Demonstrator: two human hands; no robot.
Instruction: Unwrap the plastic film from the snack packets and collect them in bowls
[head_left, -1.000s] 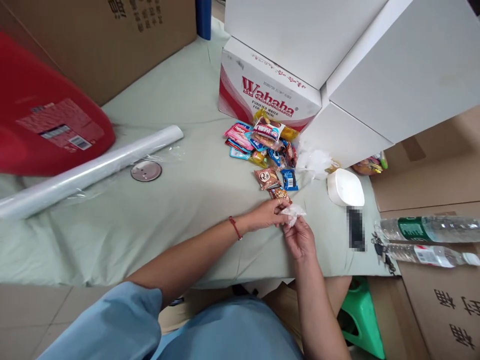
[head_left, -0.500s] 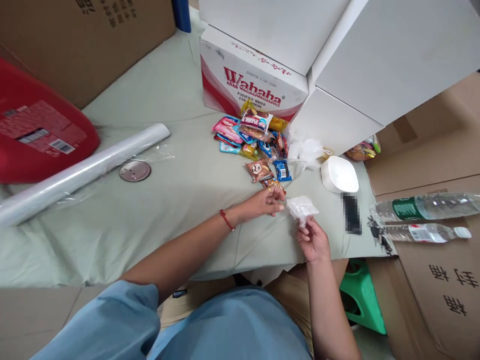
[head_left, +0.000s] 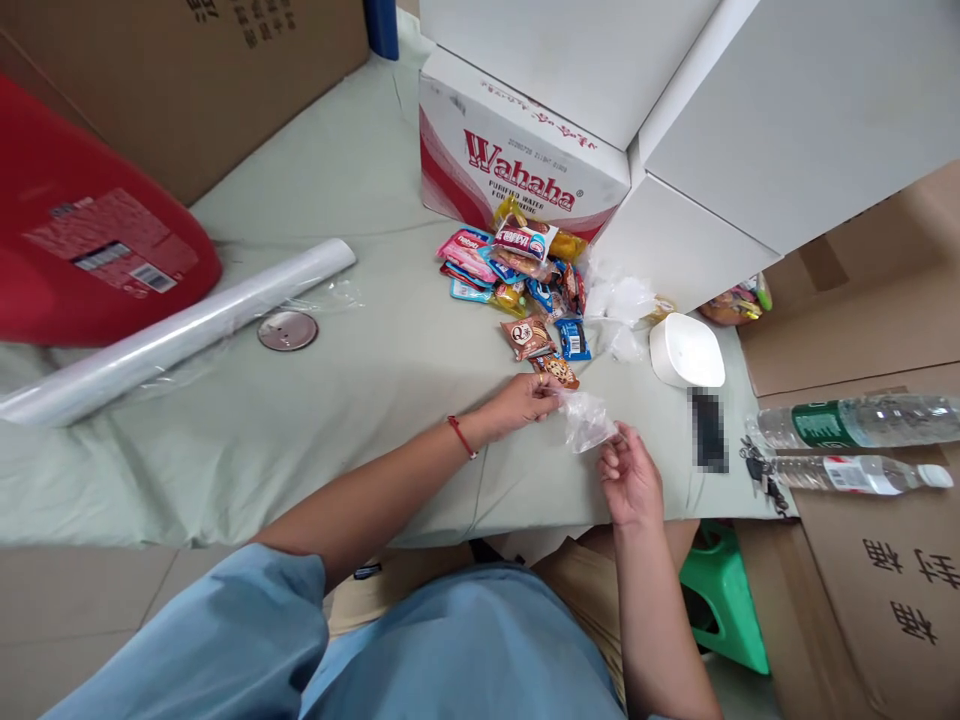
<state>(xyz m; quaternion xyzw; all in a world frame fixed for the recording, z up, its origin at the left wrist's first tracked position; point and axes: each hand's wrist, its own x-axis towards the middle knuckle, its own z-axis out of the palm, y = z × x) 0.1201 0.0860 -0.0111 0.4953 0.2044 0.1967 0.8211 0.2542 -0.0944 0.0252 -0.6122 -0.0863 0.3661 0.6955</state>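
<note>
Between my two hands, above the cloth-covered table, is a clear plastic bag (head_left: 586, 421). My left hand (head_left: 525, 400), with a red cord on its wrist, pinches the bag's left end. My right hand (head_left: 628, 470) pinches its right end with the fingers curled in. Just beyond my left fingers lie a brown snack packet (head_left: 527, 337), a cookie packet (head_left: 556, 372) and a blue packet (head_left: 574, 340). Behind them is a heap of wrapped snacks (head_left: 517, 260). To the right of the heap rests a crumpled bunch of clear plastic bags (head_left: 621, 300).
A white bowl (head_left: 687, 350) and a blurred black object (head_left: 708, 430) are on the right, near two plastic bottles (head_left: 862, 472) and keys (head_left: 761, 470). A plastic film roll (head_left: 187, 330), round lid (head_left: 288, 331) and red jug (head_left: 97, 230) stand left. A Wahaha carton (head_left: 517, 150) is behind.
My left hand has closed on the plastic bag, which only my right hand held before. The bag has shifted slightly left and now hangs between both hands. The view has moved slightly.
</note>
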